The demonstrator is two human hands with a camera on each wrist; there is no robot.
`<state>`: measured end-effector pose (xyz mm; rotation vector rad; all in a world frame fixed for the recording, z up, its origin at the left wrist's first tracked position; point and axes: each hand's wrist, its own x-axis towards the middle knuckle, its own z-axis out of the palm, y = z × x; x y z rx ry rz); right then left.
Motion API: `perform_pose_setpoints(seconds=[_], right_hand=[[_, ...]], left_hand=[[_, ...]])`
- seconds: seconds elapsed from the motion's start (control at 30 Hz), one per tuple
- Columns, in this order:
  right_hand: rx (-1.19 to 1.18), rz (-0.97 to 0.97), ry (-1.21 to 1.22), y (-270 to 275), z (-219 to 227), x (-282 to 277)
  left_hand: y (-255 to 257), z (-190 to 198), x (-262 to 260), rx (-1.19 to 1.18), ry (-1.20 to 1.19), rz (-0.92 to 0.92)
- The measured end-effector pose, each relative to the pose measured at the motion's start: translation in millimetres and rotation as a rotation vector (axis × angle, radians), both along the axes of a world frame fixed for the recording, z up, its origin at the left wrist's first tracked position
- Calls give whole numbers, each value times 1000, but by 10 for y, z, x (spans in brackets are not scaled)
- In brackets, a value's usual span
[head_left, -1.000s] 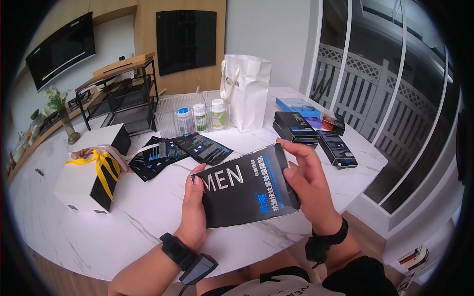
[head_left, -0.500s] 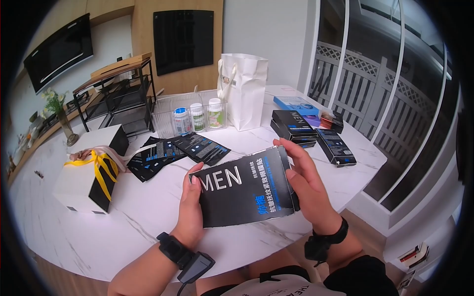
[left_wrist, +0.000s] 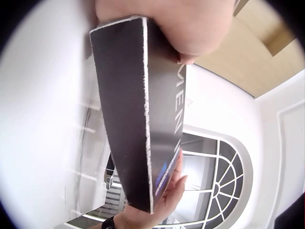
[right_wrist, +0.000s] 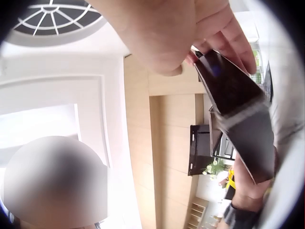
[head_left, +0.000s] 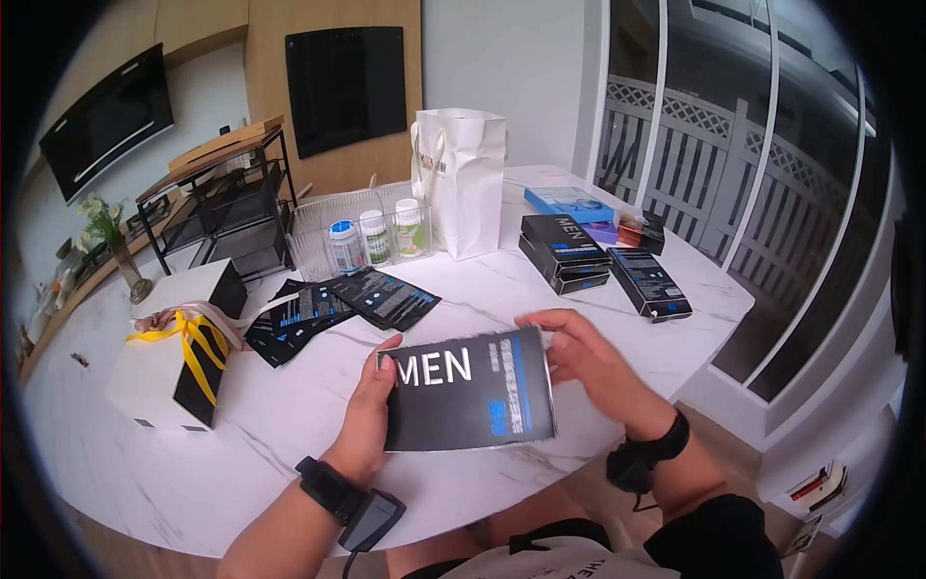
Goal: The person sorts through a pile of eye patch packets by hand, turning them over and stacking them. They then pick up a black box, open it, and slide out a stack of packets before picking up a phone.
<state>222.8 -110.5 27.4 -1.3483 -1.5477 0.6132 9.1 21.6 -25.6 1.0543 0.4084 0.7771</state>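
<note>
My left hand (head_left: 365, 420) grips the left end of a black box (head_left: 468, 405) with "MEN" in silver letters, its thumb on the printed front. The box is held up over the table, front face toward me. My right hand (head_left: 603, 376) is at the box's right end, fingers extended beside the upper right corner. In the right wrist view those fingers (right_wrist: 236, 43) lie along the near end of the box (right_wrist: 248, 143). The left wrist view shows the plain black long side of the box (left_wrist: 121, 109), with worn white edges.
On the marble table (head_left: 289, 463) lie black sachets (head_left: 386, 297). Behind them stand a clear bin (head_left: 309, 251) with bottles and a white paper bag (head_left: 458, 183). More black boxes (head_left: 564, 253) are at right. A white box with yellow ribbon (head_left: 178, 357) stands left.
The right fingers and thumb have loosened from the box's right end and drawn slightly off it. The box has levelled and shifted a little lower and left, still in the left hand.
</note>
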Motion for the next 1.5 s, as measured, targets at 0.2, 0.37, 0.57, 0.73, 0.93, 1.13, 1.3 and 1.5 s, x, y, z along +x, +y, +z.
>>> perform_pose_setpoints(seconds=[0.2, 0.37, 0.57, 0.73, 0.93, 1.13, 1.3, 1.5], right_hand=[[-472, 129, 390, -67, 35, 211], [-276, 19, 762, -9, -233, 471], [230, -255, 1002, 226, -69, 1188], [252, -415, 943, 622, -90, 1971], [97, -610, 758, 868, -193, 2015], [-43, -872, 219, 864, -145, 1964], [584, -968, -479, 936, -40, 1503], [29, -253, -718, 1212, 95, 181]], left_hand=[[44, -23, -24, -17, 64, -101], [70, 40, -63, -63, -159, -165], [160, 6, -80, 36, -65, 69], [125, 3, -62, 89, -10, 42], [111, 41, -84, 126, 10, 24], [98, 40, -76, 131, 43, 23], [129, 1, -71, 175, 112, 47], [184, -26, -86, 168, 155, 97]])
